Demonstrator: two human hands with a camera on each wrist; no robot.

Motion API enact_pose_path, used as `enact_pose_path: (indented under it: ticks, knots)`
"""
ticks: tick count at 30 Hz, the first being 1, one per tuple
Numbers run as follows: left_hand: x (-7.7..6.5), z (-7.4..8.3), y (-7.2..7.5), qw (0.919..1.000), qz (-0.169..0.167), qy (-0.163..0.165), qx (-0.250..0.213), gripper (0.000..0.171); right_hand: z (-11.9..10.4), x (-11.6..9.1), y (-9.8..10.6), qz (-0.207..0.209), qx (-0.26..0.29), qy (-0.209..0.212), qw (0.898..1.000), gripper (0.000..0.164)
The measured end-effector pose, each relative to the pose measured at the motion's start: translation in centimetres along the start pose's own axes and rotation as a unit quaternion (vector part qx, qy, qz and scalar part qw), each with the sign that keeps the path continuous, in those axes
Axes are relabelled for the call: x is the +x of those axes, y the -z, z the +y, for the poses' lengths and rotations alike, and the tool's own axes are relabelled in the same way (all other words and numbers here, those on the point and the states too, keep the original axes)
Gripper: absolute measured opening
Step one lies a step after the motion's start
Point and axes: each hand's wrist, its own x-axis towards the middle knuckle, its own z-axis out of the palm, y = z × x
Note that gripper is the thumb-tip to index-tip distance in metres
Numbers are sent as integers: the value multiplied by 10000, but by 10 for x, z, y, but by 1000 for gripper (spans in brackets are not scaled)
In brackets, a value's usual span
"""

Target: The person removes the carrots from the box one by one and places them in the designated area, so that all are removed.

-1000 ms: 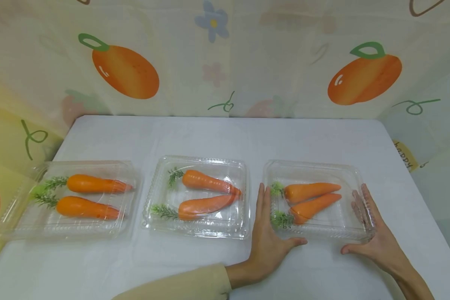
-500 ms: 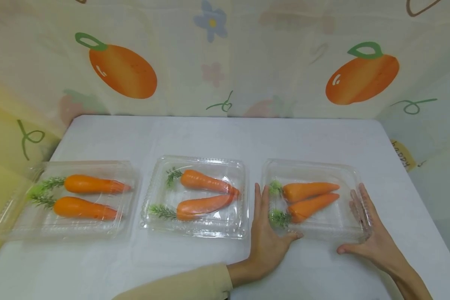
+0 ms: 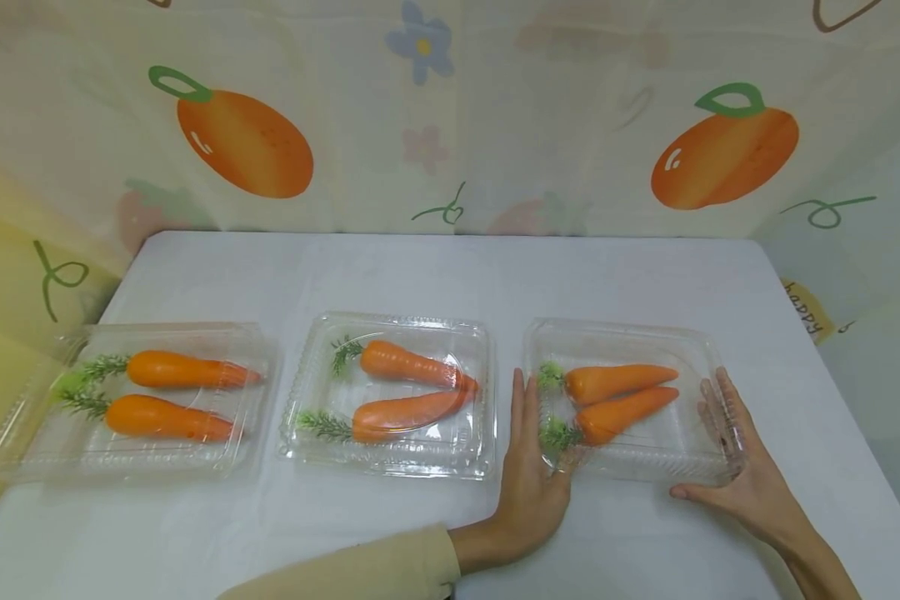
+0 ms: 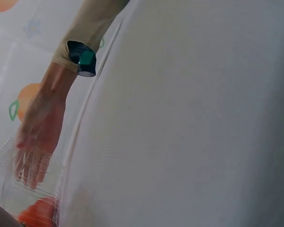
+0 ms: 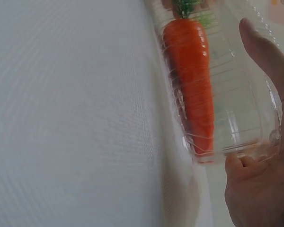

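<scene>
L hand [image 3: 528, 500] had fingers straight, up alongside L end of clear box [image 3: 645, 462]; R hand [image 3: 753, 475] had straight fingers, thumb spread, at its R end; neither curled round it. Box sat on white tbl [image 3: 390, 275], R of mid box [image 3: 390, 464], w/ 2 carrots [image 3: 622, 386] inside, leafy tops twd L hand

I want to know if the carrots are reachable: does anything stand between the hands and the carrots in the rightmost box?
Yes, the clear box itself. The left hand is outside at its left end, the right hand at its right; the carrots lie inside. Nothing else visible stands between.
</scene>
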Motion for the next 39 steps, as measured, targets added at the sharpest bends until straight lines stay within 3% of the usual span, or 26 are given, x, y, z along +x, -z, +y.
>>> enact_pose_path:
  ticks: [10, 16, 21, 26, 30, 39]
  knots:
    - [-1, 5, 5, 9989, -382, 237, -125, 72, -1, 1, 1, -117, 127, 38, 9998, 142]
    - [-2, 7, 6, 9980, -460, 360, -254, 68, -4, -1, 1, -141, -173, -270, 9994, 140]
    - [-2, 6, 8, 9978, -600, 270, -12, 65, -6, -3, 4, -209, -264, -492, 9982, 136]
    - [0, 5, 13, 9950, -921, 108, 363, 64, -3, -4, 8, -292, 193, -409, 9985, 127]
    - [-1, 5, 17, 9939, -956, 59, 553, 65, 0, -4, 7, -410, 660, -252, 9967, 117]
    - [-2, 5, 17, 9953, -921, 181, 221, 73, 4, -6, 5, -698, 1392, 190, 9876, 95]
